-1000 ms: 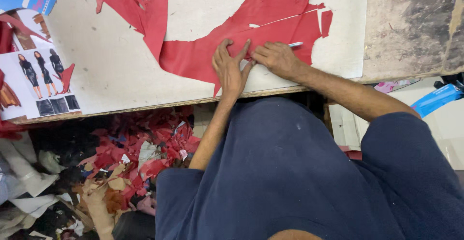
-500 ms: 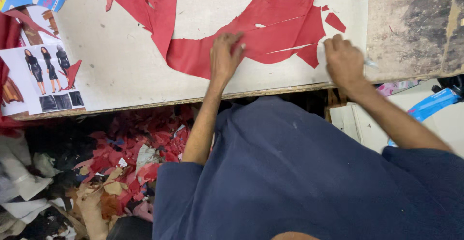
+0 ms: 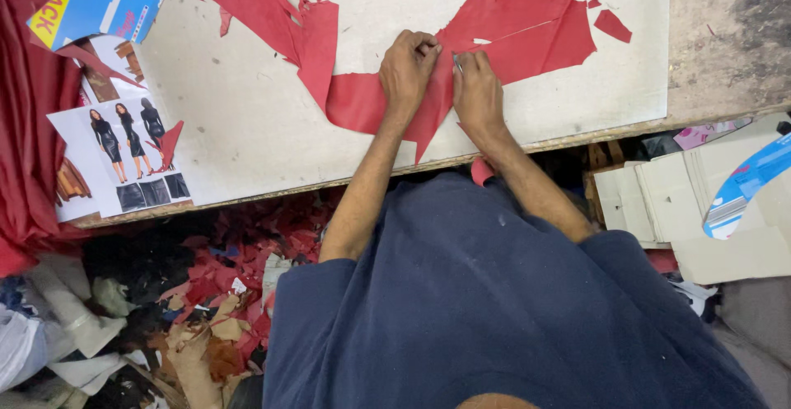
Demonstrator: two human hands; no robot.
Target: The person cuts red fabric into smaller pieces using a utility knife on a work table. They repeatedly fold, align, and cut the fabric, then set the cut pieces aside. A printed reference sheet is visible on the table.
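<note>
The red sheet (image 3: 527, 34), thin and irregularly cut, is laid flat on the pale cutting board (image 3: 247, 121) that covers most of the bench (image 3: 725, 55). Both hands are set down on it, close together near the board's front edge. The left hand (image 3: 408, 67) is pressed onto the sheet with its fingers curled under; nothing is enclosed in its grip, and the material is only held down. The right hand (image 3: 476, 88) is placed just beside it, its fingers drawn together around a small, thin tool (image 3: 456, 61), of which only a pale tip is seen between the two hands; what kind of tool it is cannot be told. That tip is met by the sheet at a narrow slit. A small red offcut (image 3: 611, 25) is seen apart from the sheet, to the right. A printed page with dress figures (image 3: 124, 158) is lying at the board's left edge, and red scraps (image 3: 239, 252) are heaped on the floor below the bench.
</note>
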